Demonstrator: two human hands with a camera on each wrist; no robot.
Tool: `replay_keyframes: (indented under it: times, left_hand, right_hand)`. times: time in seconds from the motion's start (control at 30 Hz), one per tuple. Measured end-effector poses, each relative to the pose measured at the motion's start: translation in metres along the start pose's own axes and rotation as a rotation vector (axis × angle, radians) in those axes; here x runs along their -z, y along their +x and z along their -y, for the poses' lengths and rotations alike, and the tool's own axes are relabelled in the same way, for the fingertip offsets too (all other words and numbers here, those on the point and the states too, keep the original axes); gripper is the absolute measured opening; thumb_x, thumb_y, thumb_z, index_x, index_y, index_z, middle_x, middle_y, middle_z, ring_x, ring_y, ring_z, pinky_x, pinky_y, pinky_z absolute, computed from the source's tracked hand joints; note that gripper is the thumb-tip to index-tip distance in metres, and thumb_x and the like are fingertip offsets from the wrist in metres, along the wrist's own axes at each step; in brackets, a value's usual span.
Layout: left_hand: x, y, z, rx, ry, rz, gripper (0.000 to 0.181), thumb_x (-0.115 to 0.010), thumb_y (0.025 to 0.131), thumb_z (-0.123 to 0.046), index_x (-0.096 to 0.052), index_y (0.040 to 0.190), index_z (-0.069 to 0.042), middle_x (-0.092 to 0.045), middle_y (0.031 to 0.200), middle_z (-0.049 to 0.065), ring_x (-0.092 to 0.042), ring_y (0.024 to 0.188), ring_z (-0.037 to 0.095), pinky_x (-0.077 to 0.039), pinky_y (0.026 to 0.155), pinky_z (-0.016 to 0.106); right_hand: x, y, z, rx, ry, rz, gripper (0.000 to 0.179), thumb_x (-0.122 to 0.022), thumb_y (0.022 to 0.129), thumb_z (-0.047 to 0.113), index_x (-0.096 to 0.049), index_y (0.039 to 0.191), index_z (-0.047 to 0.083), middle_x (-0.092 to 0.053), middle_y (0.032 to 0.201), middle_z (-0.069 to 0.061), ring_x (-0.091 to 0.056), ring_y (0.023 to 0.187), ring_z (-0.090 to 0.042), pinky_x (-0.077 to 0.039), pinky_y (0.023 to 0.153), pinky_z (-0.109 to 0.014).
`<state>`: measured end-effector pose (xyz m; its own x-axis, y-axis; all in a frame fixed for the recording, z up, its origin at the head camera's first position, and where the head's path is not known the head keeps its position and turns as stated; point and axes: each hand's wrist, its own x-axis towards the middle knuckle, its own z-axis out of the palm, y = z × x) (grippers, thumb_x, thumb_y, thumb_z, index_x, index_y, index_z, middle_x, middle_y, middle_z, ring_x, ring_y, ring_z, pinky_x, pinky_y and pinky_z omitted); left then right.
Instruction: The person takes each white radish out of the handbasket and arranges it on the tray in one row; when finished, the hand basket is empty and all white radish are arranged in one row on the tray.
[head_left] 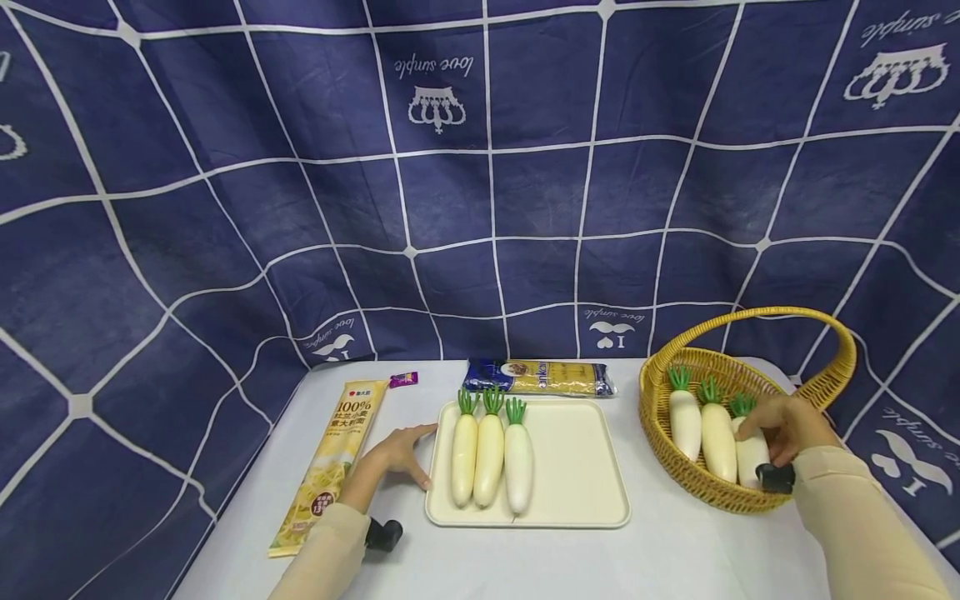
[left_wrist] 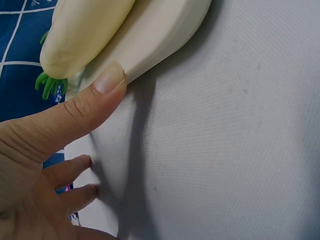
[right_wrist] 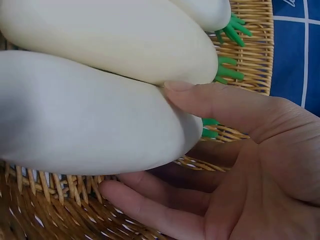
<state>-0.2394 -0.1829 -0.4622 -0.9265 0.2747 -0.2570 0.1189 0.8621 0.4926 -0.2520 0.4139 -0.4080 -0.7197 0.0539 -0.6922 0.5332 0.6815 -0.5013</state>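
- right hand [head_left: 783,423]: thumb and fingers gripping rightmost white daikon [head_left: 750,462], in wicker basket [head_left: 678,471]
- left hand [head_left: 397,457]: spread, thumb touching cream tray [head_left: 577,467]
- risk: smooth white daikon could slip, if gripped loosely

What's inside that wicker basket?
Three pale radishes with green tops lie in the basket. The right grip partly hides one; anything beneath the radishes is covered, so I can't tell.

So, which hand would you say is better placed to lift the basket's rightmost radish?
Probably the right hand: its thumb and fingers lie around that radish in the basket, while the left hand is at the tray.
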Motion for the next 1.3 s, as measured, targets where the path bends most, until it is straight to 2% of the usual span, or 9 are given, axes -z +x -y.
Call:
replay_keyframes:
  times: [0.2,0.77,1.03,1.17,1.3]
  left_hand:
    - [0.002,-0.001,-0.001,-0.012,0.007,0.0,0.103,-0.092,0.049,-0.018,-0.044,0.139,-0.007,-0.048,0.136,0.024,-0.04,0.127,0.046,-0.028,0.106,0.062]
    - [-0.001,-0.003,-0.001,0.014,-0.009,0.002,0.102,-0.092,0.049,-0.017,-0.044,0.139,-0.008,-0.047,0.137,0.023,-0.039,0.128,0.045,-0.027,0.107,0.061]
    - [-0.002,-0.002,-0.001,0.01,-0.011,-0.001,0.103,-0.092,0.049,-0.017,-0.045,0.139,-0.007,-0.047,0.138,0.023,-0.038,0.129,0.044,-0.028,0.107,0.061]
    - [0.0,-0.002,-0.002,0.007,-0.003,0.001,0.103,-0.092,0.049,-0.017,-0.044,0.139,-0.007,-0.046,0.138,0.023,-0.038,0.129,0.045,-0.027,0.107,0.061]
    - [0.001,-0.003,-0.003,0.003,0.0,0.002,0.103,-0.092,0.049,-0.017,-0.044,0.14,-0.008,-0.046,0.138,0.023,-0.037,0.129,0.046,-0.027,0.107,0.061]
  right_hand:
    - [0.0,-0.001,0.0,-0.014,0.016,0.009,0.044,-0.064,0.082,0.02,-0.046,0.096,-0.017,-0.061,0.08,-0.022,-0.063,0.075,-0.029,-0.058,0.074,-0.038]
    - [-0.001,0.005,-0.006,0.051,-0.005,0.039,0.035,-0.062,0.081,0.02,-0.051,0.088,-0.013,-0.062,0.078,-0.018,-0.065,0.071,-0.025,-0.059,0.07,-0.034]
    - [0.001,0.003,-0.003,0.046,0.011,0.078,0.043,-0.061,0.081,0.021,-0.044,0.096,-0.016,-0.062,0.081,-0.016,-0.066,0.074,-0.023,-0.059,0.073,-0.033]
    - [0.002,-0.002,0.001,0.065,0.008,0.025,0.047,-0.062,0.082,0.024,-0.042,0.098,-0.016,-0.061,0.082,-0.016,-0.065,0.076,-0.024,-0.059,0.073,-0.034]
    - [0.003,-0.008,0.005,0.113,-0.015,-0.06,0.05,-0.062,0.082,0.025,-0.04,0.1,-0.016,-0.059,0.08,-0.015,-0.063,0.072,-0.024,-0.059,0.068,-0.033]
